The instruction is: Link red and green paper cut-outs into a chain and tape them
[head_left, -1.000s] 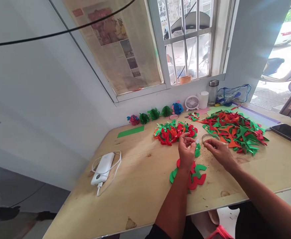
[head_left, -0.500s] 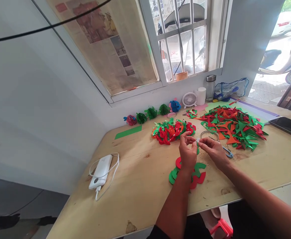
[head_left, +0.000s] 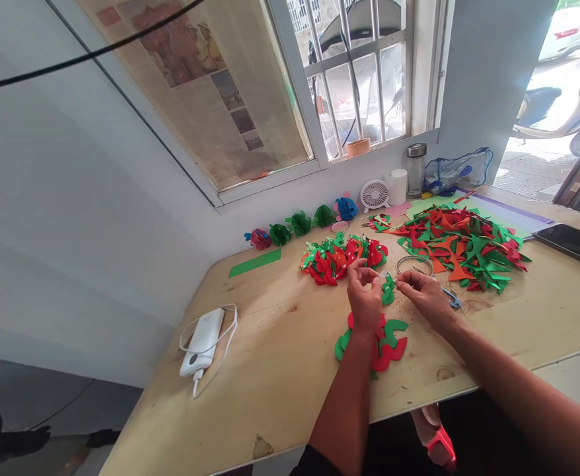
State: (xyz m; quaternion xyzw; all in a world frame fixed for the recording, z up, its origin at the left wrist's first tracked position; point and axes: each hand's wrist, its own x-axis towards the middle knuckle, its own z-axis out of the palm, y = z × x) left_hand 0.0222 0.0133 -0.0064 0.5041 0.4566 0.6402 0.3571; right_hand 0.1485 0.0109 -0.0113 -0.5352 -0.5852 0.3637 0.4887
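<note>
Wooden table [head_left: 280,357] by barred window [head_left: 364,51], big scrap pile [head_left: 468,248] off to your right. Your left hand [head_left: 366,297] half-curled, pinching small green cutout [head_left: 388,291] between both hands. Your right hand [head_left: 425,296] just beside it, fingertips nearly together, can't tell if anything's in there. More red-green cutouts [head_left: 382,359] lie nearer you.

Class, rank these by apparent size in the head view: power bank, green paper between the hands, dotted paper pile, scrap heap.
1. Scrap heap
2. Dotted paper pile
3. Power bank
4. Green paper
</note>
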